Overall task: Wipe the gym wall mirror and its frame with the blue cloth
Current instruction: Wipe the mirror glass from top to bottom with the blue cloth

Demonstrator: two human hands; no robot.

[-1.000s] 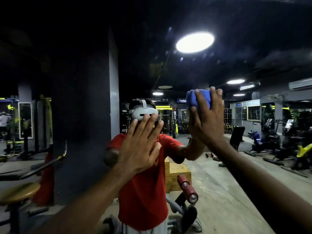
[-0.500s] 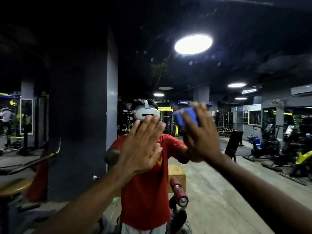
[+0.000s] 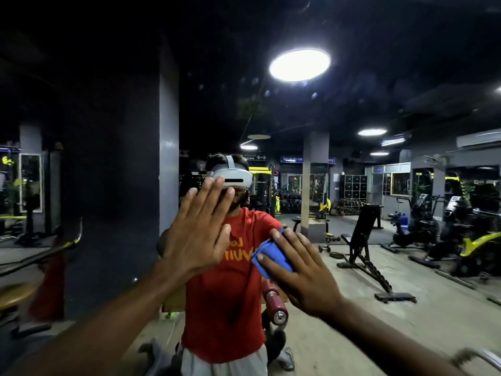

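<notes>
Item 1: wall mirror (image 3: 385, 318), a large pane of reflective glass. It fills the head view and reflects a dim gym hall.

Item 2: blue cloth (image 3: 272, 253), soft fabric folded into a small thick pad. It lies against the mirror glass, right of centre and level with the chest of the reflected person. The fingers of the right hand partly cover it.

Item 3: right hand (image 3: 302, 275), bare, with the palm toward the glass. The fingers are straight and spread, not curled round anything. It presses the blue cloth onto the mirror.

Item 4: left hand (image 3: 199, 234), bare and flat, with the palm toward the glass. The fingers are straight and close together and the thumb stands out. It holds nothing and sits up and to the left of the cloth, apart from it. Whether it touches the glass cannot be told.

Item 5, seen in the reflection:
- red T-shirt (image 3: 230, 302) with orange lettering, worn by the reflected person
- white headset (image 3: 234, 178) with an overhead strap
- round white ceiling light (image 3: 299, 65), lit
- grey square pillar (image 3: 168, 158), left of the person
- black incline bench (image 3: 364, 240) on the concrete floor, to the right
- red roller pad (image 3: 272, 299) with a metal end cap, just below the right hand
</notes>
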